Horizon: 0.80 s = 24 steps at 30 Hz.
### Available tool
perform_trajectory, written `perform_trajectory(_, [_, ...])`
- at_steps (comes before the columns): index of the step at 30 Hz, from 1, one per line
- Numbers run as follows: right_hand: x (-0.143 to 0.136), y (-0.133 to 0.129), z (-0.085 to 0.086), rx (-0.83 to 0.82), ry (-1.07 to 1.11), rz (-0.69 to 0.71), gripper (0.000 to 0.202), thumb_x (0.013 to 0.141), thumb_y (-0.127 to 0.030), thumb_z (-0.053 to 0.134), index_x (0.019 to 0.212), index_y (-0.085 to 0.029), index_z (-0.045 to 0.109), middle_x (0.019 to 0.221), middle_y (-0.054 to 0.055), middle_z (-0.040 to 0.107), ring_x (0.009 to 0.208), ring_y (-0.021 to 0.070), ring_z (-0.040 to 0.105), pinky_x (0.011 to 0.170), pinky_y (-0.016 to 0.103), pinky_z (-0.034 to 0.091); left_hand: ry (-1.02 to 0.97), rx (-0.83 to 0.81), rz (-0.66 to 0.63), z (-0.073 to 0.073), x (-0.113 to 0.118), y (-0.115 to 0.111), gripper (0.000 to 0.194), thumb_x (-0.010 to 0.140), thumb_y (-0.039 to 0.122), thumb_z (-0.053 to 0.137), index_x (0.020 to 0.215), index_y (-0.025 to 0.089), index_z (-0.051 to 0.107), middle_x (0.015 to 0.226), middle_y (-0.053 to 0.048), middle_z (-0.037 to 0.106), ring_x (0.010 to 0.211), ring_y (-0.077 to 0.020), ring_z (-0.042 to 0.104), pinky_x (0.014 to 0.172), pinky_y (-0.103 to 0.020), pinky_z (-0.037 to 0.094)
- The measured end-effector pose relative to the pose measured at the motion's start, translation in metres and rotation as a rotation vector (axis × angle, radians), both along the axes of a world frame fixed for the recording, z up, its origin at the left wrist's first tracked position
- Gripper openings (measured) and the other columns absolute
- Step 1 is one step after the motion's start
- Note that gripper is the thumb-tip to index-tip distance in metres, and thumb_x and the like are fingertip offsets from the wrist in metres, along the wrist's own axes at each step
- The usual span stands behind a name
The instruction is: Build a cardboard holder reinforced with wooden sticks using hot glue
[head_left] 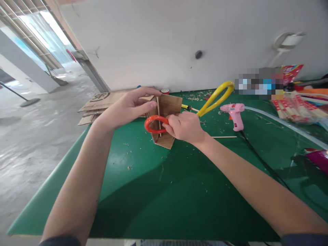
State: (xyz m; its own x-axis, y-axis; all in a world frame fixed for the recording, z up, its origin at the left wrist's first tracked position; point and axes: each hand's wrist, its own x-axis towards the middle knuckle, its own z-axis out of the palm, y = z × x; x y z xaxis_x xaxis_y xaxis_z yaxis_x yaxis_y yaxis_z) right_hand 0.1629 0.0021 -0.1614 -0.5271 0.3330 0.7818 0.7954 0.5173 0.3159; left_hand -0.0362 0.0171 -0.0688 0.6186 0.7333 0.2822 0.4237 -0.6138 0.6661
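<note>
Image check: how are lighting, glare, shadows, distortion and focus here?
Head view: broad dark shadow over the near part of the green table, pale sheen on its left side; head view: bright opening at upper left washed out; head view: apparent wide-angle stretch toward the edges; head view: pixelated block at upper right; head view: right hand and cardboard readable, fine edges slightly soft.

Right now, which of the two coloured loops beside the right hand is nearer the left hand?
The red loop, in front of the cardboard box. The yellow loop is on the other side of the right hand, farther from the left hand.
</note>
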Motion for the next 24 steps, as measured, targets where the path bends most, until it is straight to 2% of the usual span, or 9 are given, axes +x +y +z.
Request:
perform_trajectory(4, [0.021,0.002,0.017,-0.089,0.091,-0.095,0.044,0.096,-0.044,0.023,0.08,-0.018,0.055,0.056,0.001,0.053,0.051,0.0138,0.046,0.052,0.03,0.025,-0.007,0.011,-0.014,0.001,-0.001,0.0,0.038,0.086,0.046,0.054,0.118,0.026,0.057,0.111,-0.006,0.063,0.099,-0.0216,0.059,0.076,-0.032,0.053])
perform_trajectory(7, [0.041,0.005,0.03,-0.186,0.192,-0.159,0.047,0.097,-0.045,0.02,0.086,-0.017,0.056,0.055,0.002,0.049,0.052,0.0153,0.048,0.054,0.031,0.027,0.008,0.074,0.034,0.001,-0.003,0.0,0.036,0.085,0.046,0.055,0.114,0.024,0.057,0.12,-0.008,0.058,0.107,-0.0228,0.055,0.083,-0.034,0.052])
perform_trajectory(11, [0.065,0.016,0.038,-0.321,0.332,-0.286,0.047,0.097,-0.043,0.021,0.089,-0.017,0.059,0.056,0.003,0.051,0.053,0.0168,0.049,0.055,0.03,0.028,0.049,0.106,0.103,0.001,-0.007,0.001,0.037,0.087,0.047,0.052,0.114,0.023,0.054,0.123,-0.008,0.05,0.098,-0.0205,0.057,0.078,-0.032,0.054])
perform_trajectory(14, [0.074,0.028,0.03,-0.548,0.355,-0.421,0.046,0.096,-0.043,0.026,0.082,-0.017,0.061,0.059,0.006,0.056,0.054,0.0175,0.049,0.054,0.03,0.028,0.088,0.119,0.103,0.001,-0.008,0.001,0.04,0.087,0.049,0.05,0.118,0.024,0.05,0.121,-0.008,0.049,0.093,-0.0192,0.058,0.079,-0.033,0.053])
perform_trajectory(17, [0.077,0.038,0.011,-0.73,0.261,-0.541,0.048,0.094,-0.045,0.028,0.079,-0.017,0.064,0.065,0.008,0.061,0.055,0.0185,0.051,0.053,0.029,0.026,0.123,0.107,0.047,0.001,-0.008,0.002,0.047,0.088,0.051,0.048,0.125,0.023,0.045,0.117,-0.008,0.055,0.098,-0.0205,0.057,0.084,-0.033,0.05])
perform_trajectory(21, [0.073,0.046,-0.013,-0.746,0.146,-0.592,0.053,0.095,-0.048,0.024,0.085,-0.017,0.066,0.068,0.01,0.063,0.058,0.02,0.054,0.053,0.029,0.022,0.135,0.086,-0.032,-0.001,-0.009,0.004,0.053,0.087,0.052,0.049,0.131,0.024,0.039,0.129,-0.01,0.051,0.11,-0.0223,0.054,0.091,-0.033,0.047])
perform_trajectory(24, [0.07,0.05,-0.021,-0.763,0.169,-0.544,0.053,0.096,-0.046,0.02,0.098,-0.018,0.065,0.073,0.01,0.065,0.064,0.021,0.056,0.053,0.029,0.022,0.136,0.066,-0.076,-0.002,-0.01,0.005,0.062,0.081,0.05,0.059,0.133,0.025,0.037,0.136,-0.011,0.045,0.115,-0.0252,0.052,0.092,-0.035,0.048])
